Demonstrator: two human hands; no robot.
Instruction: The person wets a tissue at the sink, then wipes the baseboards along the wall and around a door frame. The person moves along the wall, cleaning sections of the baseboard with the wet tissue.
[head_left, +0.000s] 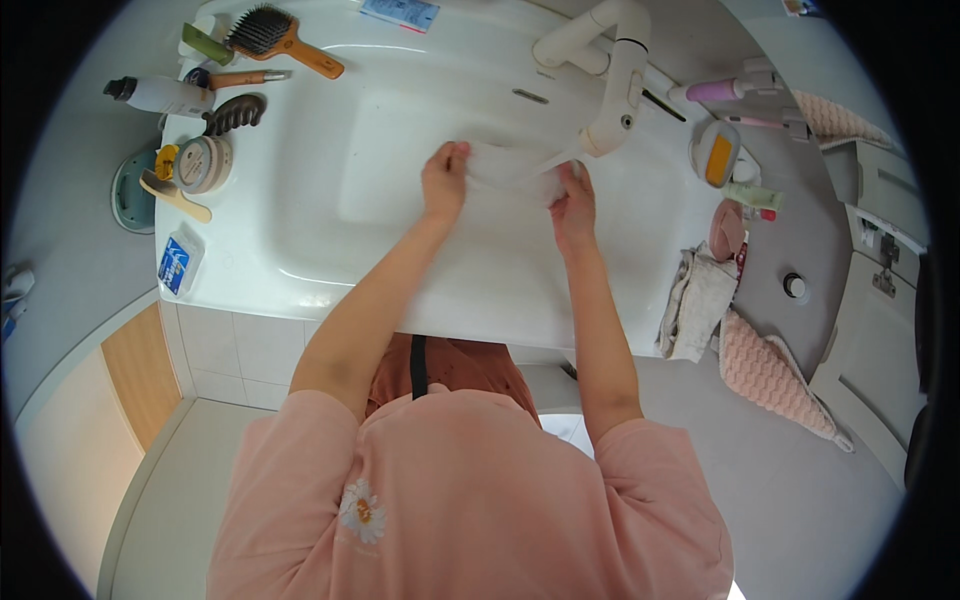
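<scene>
Over the basin of a white washbasin (315, 172), I hold a thin white cloth (502, 172) stretched between my two hands. My left hand (445, 180) grips its left end, fingers curled in. At the other end, my right hand (574, 201) pinches the cloth near its edge. A stream of water (553, 160) runs from the cream-coloured tap (613, 97) onto the cloth. The cloth looks wet and partly see-through. Its underside is hidden.
Along the left rim lie a paddle hairbrush (292, 45), a spray can (161, 96), a dark comb (234, 114), a round jar (201, 163) and a wooden comb (174, 195). A folded grey cloth (697, 300), a pink soap case (726, 229) and a tube (752, 196) line the right side.
</scene>
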